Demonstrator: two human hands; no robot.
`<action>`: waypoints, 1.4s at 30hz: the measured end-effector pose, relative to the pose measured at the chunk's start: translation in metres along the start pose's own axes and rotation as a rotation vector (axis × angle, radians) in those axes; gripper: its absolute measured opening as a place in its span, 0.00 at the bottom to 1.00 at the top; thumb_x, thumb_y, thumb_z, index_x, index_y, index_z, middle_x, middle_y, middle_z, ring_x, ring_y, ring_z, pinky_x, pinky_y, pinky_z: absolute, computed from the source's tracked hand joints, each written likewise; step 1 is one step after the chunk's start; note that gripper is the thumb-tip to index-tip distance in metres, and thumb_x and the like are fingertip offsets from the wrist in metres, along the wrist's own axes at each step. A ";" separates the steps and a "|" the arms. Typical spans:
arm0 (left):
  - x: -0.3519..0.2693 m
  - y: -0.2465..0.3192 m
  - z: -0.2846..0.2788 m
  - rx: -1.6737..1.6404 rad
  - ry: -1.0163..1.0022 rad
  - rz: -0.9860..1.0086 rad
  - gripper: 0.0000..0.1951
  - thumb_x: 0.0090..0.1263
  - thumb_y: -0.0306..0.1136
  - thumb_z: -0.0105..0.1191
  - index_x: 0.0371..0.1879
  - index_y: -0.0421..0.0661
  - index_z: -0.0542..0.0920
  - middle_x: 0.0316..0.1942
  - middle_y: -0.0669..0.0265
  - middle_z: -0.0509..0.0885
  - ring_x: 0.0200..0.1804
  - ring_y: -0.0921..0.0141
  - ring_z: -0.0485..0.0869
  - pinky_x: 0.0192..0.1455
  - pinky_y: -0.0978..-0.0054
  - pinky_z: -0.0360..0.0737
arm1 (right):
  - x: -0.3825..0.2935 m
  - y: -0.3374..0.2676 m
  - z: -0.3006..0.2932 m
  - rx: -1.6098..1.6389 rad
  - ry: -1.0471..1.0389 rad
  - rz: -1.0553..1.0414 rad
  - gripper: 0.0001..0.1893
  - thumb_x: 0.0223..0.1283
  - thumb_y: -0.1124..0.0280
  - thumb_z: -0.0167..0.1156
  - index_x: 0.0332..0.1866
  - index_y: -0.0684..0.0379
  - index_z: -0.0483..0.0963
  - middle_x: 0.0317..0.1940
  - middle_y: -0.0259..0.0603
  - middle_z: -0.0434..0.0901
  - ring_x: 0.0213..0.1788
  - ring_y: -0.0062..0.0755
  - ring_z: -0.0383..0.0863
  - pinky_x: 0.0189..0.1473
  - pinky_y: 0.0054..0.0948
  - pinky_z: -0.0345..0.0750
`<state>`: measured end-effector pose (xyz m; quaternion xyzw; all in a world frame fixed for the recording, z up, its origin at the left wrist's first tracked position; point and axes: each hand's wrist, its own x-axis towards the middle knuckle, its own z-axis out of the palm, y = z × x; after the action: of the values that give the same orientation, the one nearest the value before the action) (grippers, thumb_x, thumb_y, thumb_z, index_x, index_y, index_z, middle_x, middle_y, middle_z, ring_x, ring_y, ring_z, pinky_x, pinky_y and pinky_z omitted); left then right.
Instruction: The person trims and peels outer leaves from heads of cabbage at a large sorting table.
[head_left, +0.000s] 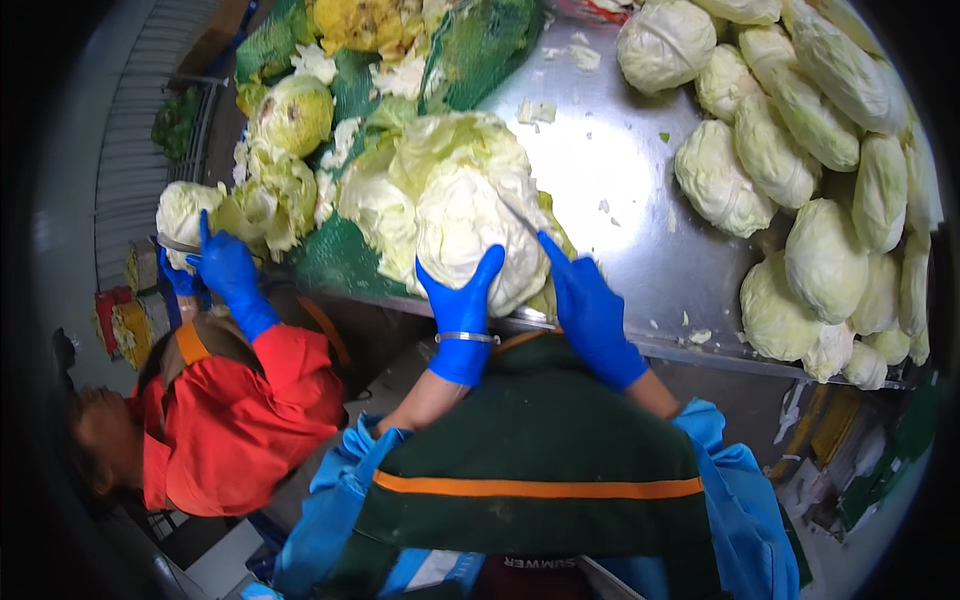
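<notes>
A pale cabbage head (461, 214) lies at the table's near edge, its creamy inner leaves exposed. My left hand (461, 304), in a blue glove with a metal band at the wrist, grips its near side with the thumb spread to the right. In my right hand (589, 311), also gloved in blue, is a knife (517, 212). Its blade points up and left against the cabbage's right side, and my index finger stretches along it; the handle is hidden in the hand. Loose outer leaves (379, 202) spread behind and left of the head.
On the steel table (577, 180), several trimmed cabbages (724, 180) are heaped at the right. Green mesh sacking (491, 56) with yellowed cabbages (367, 22) covers the far left. At my left, a co-worker in red (240, 435) holds another cabbage (187, 210) and a blade. Leaf scraps (536, 112) lie about.
</notes>
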<state>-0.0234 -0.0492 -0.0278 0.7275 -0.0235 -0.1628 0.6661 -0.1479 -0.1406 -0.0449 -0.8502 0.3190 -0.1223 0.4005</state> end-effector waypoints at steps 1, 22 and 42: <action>-0.008 -0.003 -0.002 0.004 0.014 -0.023 0.45 0.40 0.28 0.70 0.59 0.36 0.56 0.55 0.56 0.65 0.56 0.66 0.65 0.61 0.71 0.62 | 0.009 0.007 0.005 -0.039 0.010 0.011 0.23 0.61 0.69 0.44 0.62 0.37 0.61 0.28 0.42 0.68 0.27 0.39 0.74 0.29 0.34 0.72; 0.021 0.077 -0.079 -0.138 -0.326 0.023 0.44 0.41 0.30 0.64 0.61 0.38 0.56 0.57 0.58 0.68 0.58 0.64 0.68 0.61 0.68 0.65 | 0.133 -0.080 -0.062 0.689 -0.166 -0.247 0.36 0.44 0.65 0.68 0.62 0.55 0.61 0.57 0.44 0.66 0.58 0.28 0.66 0.59 0.27 0.63; 0.076 0.062 -0.072 -1.208 -0.586 -0.125 0.32 0.57 0.41 0.51 0.60 0.40 0.61 0.57 0.54 0.69 0.59 0.56 0.67 0.63 0.54 0.60 | 0.112 -0.111 -0.078 1.083 -0.381 0.007 0.38 0.49 0.67 0.64 0.65 0.54 0.53 0.56 0.38 0.65 0.37 0.20 0.72 0.22 0.18 0.74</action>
<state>0.0793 -0.0065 0.0216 0.1530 -0.0659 -0.3761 0.9115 -0.0488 -0.2065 0.0849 -0.5298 0.1359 -0.1114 0.8297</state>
